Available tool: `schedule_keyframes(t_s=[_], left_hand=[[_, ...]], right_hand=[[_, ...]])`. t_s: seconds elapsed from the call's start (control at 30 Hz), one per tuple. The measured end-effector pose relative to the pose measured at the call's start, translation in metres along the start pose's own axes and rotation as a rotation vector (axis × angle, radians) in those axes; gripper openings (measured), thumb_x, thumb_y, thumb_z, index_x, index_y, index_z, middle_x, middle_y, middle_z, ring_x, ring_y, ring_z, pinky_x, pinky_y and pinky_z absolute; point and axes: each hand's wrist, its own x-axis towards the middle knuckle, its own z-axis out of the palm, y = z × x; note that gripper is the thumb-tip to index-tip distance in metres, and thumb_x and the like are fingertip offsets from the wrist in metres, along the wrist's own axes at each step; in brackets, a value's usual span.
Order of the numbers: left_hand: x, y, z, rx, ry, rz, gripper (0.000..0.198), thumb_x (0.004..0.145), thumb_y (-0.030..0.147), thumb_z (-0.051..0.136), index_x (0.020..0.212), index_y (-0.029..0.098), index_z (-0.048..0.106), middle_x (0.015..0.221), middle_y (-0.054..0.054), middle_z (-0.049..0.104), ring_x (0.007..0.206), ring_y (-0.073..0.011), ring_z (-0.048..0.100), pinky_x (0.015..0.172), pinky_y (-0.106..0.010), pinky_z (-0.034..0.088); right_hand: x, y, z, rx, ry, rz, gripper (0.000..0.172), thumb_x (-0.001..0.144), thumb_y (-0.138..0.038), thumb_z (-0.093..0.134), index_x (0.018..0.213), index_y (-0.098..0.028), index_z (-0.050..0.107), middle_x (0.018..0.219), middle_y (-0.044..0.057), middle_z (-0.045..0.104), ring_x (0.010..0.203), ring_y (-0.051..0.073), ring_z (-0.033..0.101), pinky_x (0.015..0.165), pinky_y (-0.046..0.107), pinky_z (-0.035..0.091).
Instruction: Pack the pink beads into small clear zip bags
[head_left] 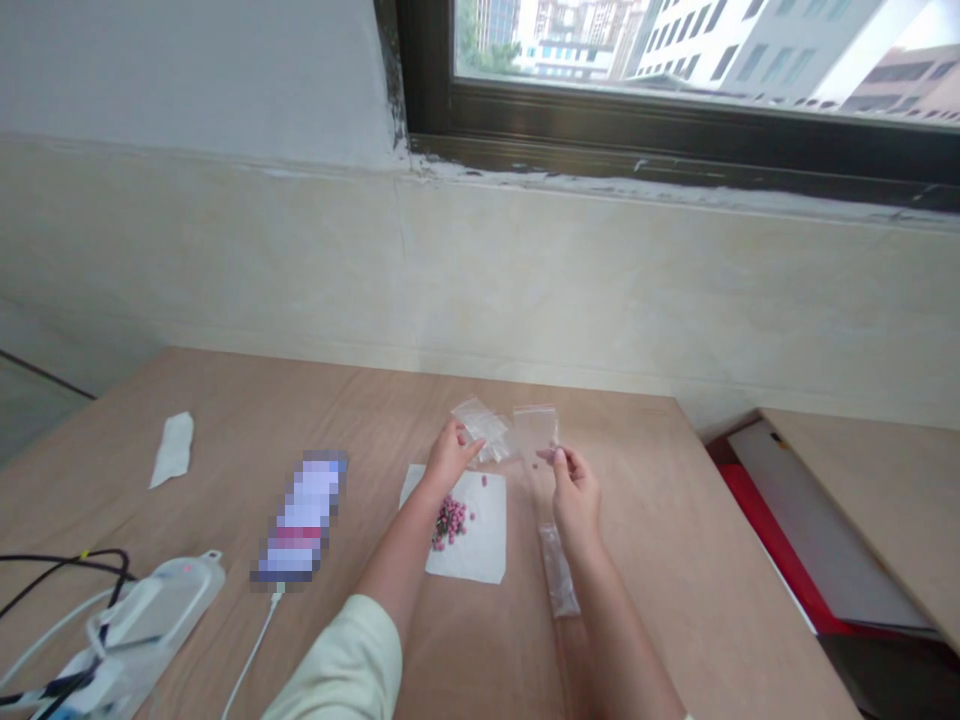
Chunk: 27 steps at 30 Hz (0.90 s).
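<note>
My right hand (577,492) pinches the lower right part of a clear zip bag (535,424), and a few small pinkish pieces show near its fingertips. To the left, my left hand (448,456) is at a loose stack of clear plastic bags (487,430), thumb and fingers apart, the fingertips against the bags. Below it lies a white paper sheet (480,555) bearing a pile of small pink and dark bead-like pieces (451,522), partly hidden by my left forearm. Another clear plastic bag (559,570) lies flat beside my right forearm.
A phone (304,520) with a blurred screen lies at left, plugged into a white cable (251,650). Farther left are a white power strip (161,620) with several cords and a crumpled tissue (173,448). A wall and window stand behind the wooden table (637,430).
</note>
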Motion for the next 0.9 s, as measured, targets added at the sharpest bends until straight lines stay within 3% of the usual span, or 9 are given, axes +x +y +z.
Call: schedule_keyframes(t_s=[0.1,0.2,0.33,0.4,0.47,0.6,0.7,0.8,0.9], left_hand=[[-0.009,-0.002,-0.011,0.017,0.062,-0.005,0.038,0.061,0.032,0.061,0.091,0.014,0.045,0.076,-0.002,0.049,0.072,-0.0163,0.051,0.068,-0.029,0.039],[-0.028,0.006,-0.034,0.003,0.065,0.014,0.03,0.074,0.034,0.046,0.096,0.014,0.043,0.082,-0.004,0.05,0.074,-0.0147,0.05,0.069,-0.028,0.039],[-0.058,0.022,-0.065,-0.169,-0.377,0.126,0.026,0.076,0.036,0.042,0.085,0.016,0.056,0.077,-0.002,0.056,0.073,-0.014,0.052,0.063,-0.023,0.041],[-0.07,0.025,-0.076,-0.202,-0.457,0.098,0.023,0.073,0.034,0.048,0.076,0.014,0.058,0.072,-0.002,0.057,0.069,-0.0139,0.053,0.061,-0.023,0.041],[-0.079,0.025,-0.084,-0.232,-0.492,0.039,0.021,0.071,0.034,0.051,0.069,0.013,0.057,0.064,0.0,0.056,0.06,-0.0121,0.052,0.056,-0.022,0.041],[-0.091,0.024,-0.088,-0.247,-0.505,-0.028,0.022,0.067,0.032,0.056,0.058,0.013,0.052,0.052,0.002,0.053,0.048,-0.0088,0.049,0.047,-0.019,0.038],[-0.099,0.027,-0.085,-0.252,-0.522,-0.032,0.023,0.066,0.032,0.056,0.054,0.013,0.048,0.053,0.002,0.051,0.048,-0.008,0.049,0.045,-0.019,0.039],[-0.107,0.029,-0.08,-0.226,-0.528,-0.027,0.024,0.066,0.031,0.054,0.052,0.014,0.045,0.054,0.004,0.046,0.049,-0.0079,0.048,0.042,-0.017,0.039],[-0.113,0.03,-0.078,-0.143,-0.518,0.024,0.024,0.068,0.028,0.051,0.05,0.015,0.043,0.049,0.005,0.042,0.046,-0.0066,0.044,0.04,-0.016,0.034]], right_hand=[[-0.009,-0.006,0.0,0.048,-0.069,0.007,0.033,0.072,-0.042,0.046,0.086,-0.014,0.055,0.072,0.007,0.062,0.069,0.017,0.056,0.068,0.03,0.041],[-0.019,-0.007,0.002,0.083,-0.223,0.021,0.03,0.071,-0.042,0.049,0.08,-0.016,0.057,0.066,0.004,0.06,0.068,0.017,0.054,0.067,0.029,0.041],[-0.03,-0.005,0.006,0.051,-0.428,0.049,0.03,0.07,-0.043,0.049,0.08,-0.017,0.059,0.065,0.002,0.059,0.066,0.017,0.053,0.065,0.029,0.039],[-0.035,-0.006,0.008,-0.012,-0.506,0.045,0.029,0.07,-0.042,0.048,0.081,-0.017,0.059,0.064,0.002,0.058,0.064,0.017,0.053,0.064,0.029,0.039],[-0.041,-0.008,0.01,-0.108,-0.471,-0.006,0.027,0.069,-0.04,0.05,0.081,-0.017,0.057,0.069,0.003,0.057,0.066,0.017,0.051,0.065,0.03,0.038],[-0.063,-0.022,0.014,-0.294,-0.206,-0.184,0.021,0.064,-0.037,0.056,0.073,-0.018,0.05,0.076,0.004,0.051,0.072,0.018,0.045,0.068,0.032,0.035],[-0.082,-0.037,0.021,-0.292,-0.364,-0.208,0.019,0.07,-0.037,0.051,0.064,-0.019,0.046,0.066,0.002,0.049,0.065,0.015,0.044,0.062,0.028,0.035],[-0.091,-0.046,0.027,-0.229,-0.532,-0.096,0.021,0.073,-0.035,0.046,0.059,-0.019,0.045,0.056,-0.001,0.047,0.054,0.012,0.041,0.051,0.024,0.032],[-0.088,-0.045,0.029,-0.176,-0.597,0.022,0.019,0.07,-0.033,0.049,0.059,-0.018,0.047,0.053,-0.002,0.046,0.05,0.01,0.041,0.047,0.022,0.031]])
